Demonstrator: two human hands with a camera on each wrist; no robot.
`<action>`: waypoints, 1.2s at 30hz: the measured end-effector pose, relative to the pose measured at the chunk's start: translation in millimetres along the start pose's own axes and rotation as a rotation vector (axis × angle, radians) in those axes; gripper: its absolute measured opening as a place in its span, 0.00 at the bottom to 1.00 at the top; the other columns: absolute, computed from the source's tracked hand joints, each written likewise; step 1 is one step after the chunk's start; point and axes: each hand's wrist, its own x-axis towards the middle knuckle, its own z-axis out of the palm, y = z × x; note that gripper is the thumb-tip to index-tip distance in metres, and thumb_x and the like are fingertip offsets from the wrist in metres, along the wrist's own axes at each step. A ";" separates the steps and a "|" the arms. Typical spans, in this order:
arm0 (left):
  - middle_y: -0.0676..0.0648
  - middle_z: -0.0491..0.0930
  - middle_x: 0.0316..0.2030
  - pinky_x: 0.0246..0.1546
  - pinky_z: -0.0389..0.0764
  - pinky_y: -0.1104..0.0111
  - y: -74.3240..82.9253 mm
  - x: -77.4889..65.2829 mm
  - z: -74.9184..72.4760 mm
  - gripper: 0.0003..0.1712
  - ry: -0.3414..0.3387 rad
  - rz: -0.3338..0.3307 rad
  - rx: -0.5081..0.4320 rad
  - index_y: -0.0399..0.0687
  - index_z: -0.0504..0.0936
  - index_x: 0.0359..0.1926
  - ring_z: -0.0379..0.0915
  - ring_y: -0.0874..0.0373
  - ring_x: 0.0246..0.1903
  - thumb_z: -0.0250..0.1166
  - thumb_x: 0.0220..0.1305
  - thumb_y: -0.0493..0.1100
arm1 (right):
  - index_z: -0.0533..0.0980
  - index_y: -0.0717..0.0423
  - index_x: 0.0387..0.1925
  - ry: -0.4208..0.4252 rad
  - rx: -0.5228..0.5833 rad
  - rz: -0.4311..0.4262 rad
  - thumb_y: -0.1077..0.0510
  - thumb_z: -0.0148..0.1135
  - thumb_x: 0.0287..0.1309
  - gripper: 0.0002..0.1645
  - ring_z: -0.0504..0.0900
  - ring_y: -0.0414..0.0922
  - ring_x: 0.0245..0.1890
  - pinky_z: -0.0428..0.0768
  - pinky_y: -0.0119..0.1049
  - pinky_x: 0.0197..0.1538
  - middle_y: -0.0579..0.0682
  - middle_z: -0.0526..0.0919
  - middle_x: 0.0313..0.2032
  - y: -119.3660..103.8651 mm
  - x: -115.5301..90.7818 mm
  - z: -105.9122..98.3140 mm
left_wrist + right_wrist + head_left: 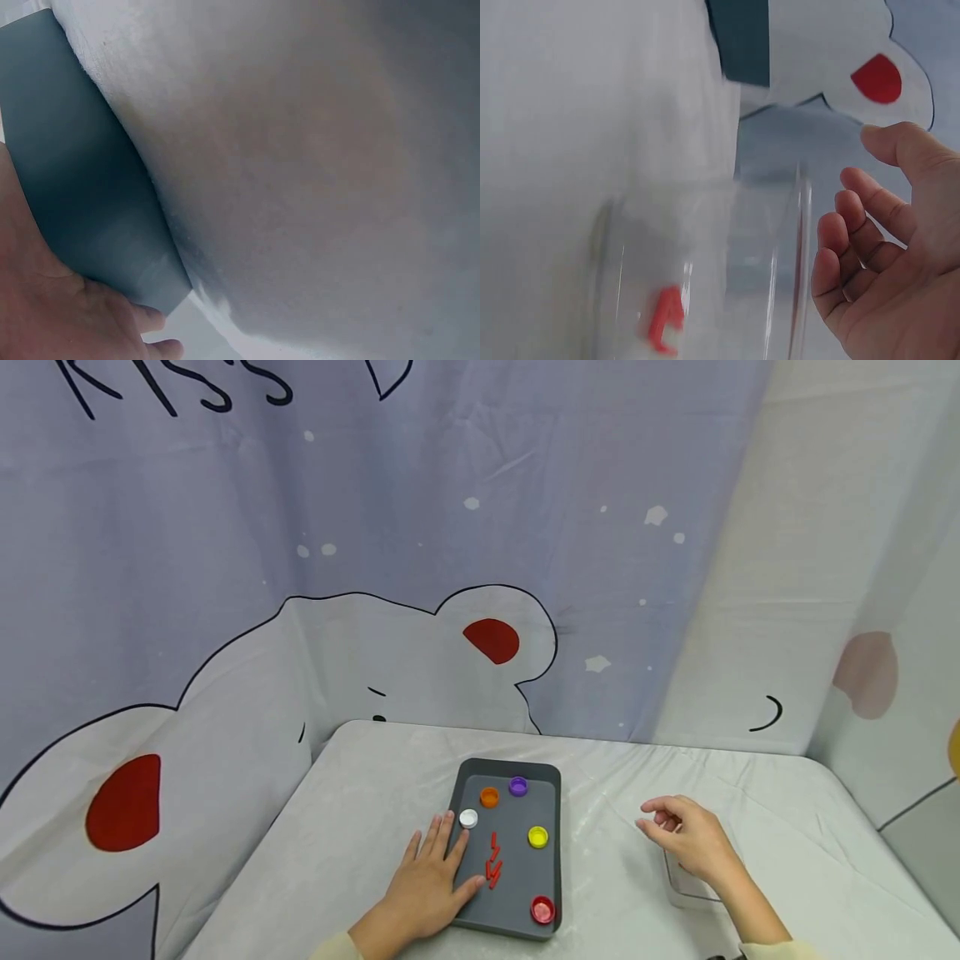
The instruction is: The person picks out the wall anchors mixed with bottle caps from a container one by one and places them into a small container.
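Observation:
My left hand [423, 885] rests, fingers spread, along the left edge of a dark grey tray [519, 881]. On the tray lie several short red sticks [492, 870] in a loose cluster. Around them stand small round cups: white [468, 818], orange [489, 797], purple [518, 787], yellow [537, 837] and red [542, 909]. Over to the right, my right hand [693, 839] hovers above a clear plastic box [682, 883], thumb and fingertips apart with nothing between them. Red pieces [666, 319] show inside the box in the right wrist view.
A white cloth [360, 827] covers the table. Behind it hangs a printed curtain [420, 510] with bear outlines, and another fabric wall [892, 568] stands at the right. The box stands apart from the tray, to its right.

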 end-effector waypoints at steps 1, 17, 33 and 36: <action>0.34 0.49 0.78 0.72 0.51 0.39 0.0 -0.1 0.5 0.45 0.002 0.001 -0.001 0.43 0.66 0.75 0.44 0.37 0.77 0.46 0.73 0.71 | 0.85 0.55 0.43 0.001 0.005 -0.013 0.52 0.73 0.60 0.13 0.74 0.34 0.31 0.75 0.30 0.33 0.42 0.79 0.32 -4.3 1.2 4.1; 0.35 0.49 0.78 0.72 0.51 0.38 -4.1 0.7 7.6 0.46 0.021 0.006 0.004 0.43 0.66 0.75 0.44 0.37 0.78 0.46 0.73 0.72 | 0.85 0.51 0.37 -0.056 0.136 -0.176 0.57 0.77 0.53 0.10 0.75 0.40 0.29 0.74 0.31 0.35 0.44 0.78 0.29 -61.7 22.5 69.0; 0.36 0.49 0.79 0.72 0.51 0.40 -2.9 1.8 6.8 0.45 0.013 0.001 0.022 0.44 0.65 0.75 0.43 0.38 0.78 0.47 0.73 0.71 | 0.85 0.54 0.36 -0.172 0.099 -0.261 0.52 0.77 0.52 0.13 0.73 0.39 0.28 0.73 0.30 0.33 0.44 0.76 0.28 -94.9 15.3 113.0; 0.35 0.49 0.78 0.72 0.51 0.40 -1.1 1.0 2.9 0.44 0.000 0.000 0.022 0.43 0.65 0.75 0.44 0.38 0.78 0.47 0.73 0.70 | 0.84 0.53 0.35 -0.185 0.064 -0.273 0.51 0.77 0.52 0.13 0.73 0.37 0.29 0.74 0.32 0.34 0.43 0.77 0.28 -98.2 10.9 118.0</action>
